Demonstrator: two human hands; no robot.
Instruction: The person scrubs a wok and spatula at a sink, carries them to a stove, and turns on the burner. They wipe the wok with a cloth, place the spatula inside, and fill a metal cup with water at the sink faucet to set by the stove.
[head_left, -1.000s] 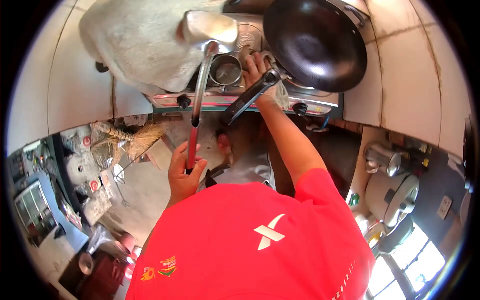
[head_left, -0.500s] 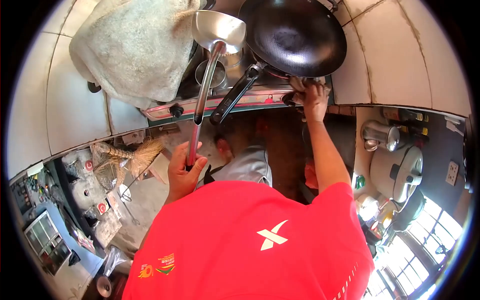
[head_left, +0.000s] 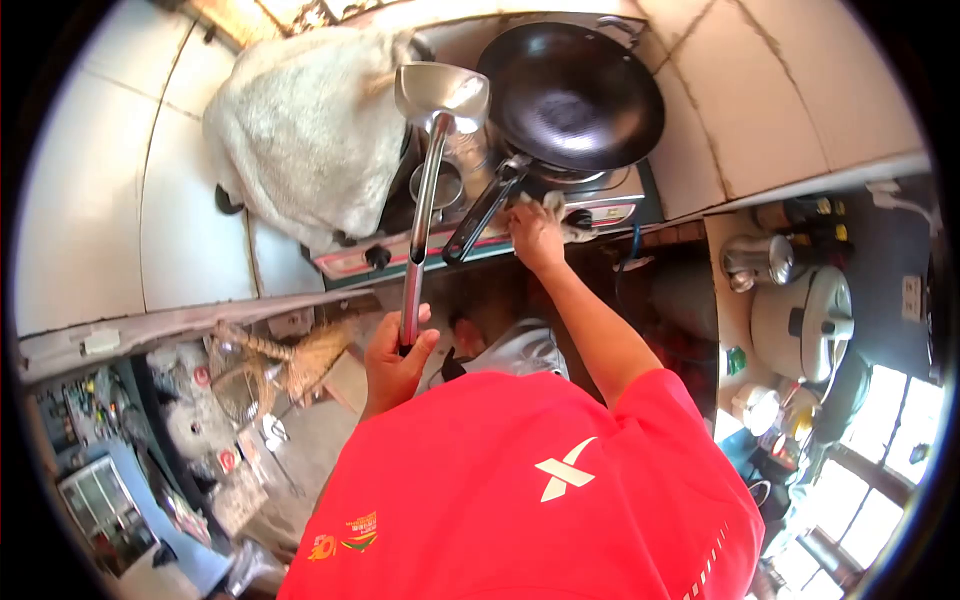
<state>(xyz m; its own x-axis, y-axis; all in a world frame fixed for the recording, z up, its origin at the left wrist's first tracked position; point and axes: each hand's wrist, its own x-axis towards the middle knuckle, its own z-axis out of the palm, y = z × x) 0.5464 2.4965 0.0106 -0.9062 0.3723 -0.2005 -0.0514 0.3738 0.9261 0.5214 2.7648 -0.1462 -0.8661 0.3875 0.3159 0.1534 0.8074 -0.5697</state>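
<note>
My left hand is wrapped round the red end of a long-handled metal spatula, its broad head raised over the stove. With my right hand I press a crumpled cloth on the front of the gas stove, between the wok handle and a black knob. The black wok rests on the right burner, its handle pointing toward me. A small metal cup stands on the stove behind the spatula shaft.
A large grey-white cloth covers something on the left of the stove. Tiled counter lies on both sides. A straw broom is at the lower left. A rice cooker and metal pot stand at the right.
My right hand has moved with the cloth from beside the cup to the stove's right front corner, then back left toward the wok handle. The spatula stays in my left hand. The view has shifted.
</note>
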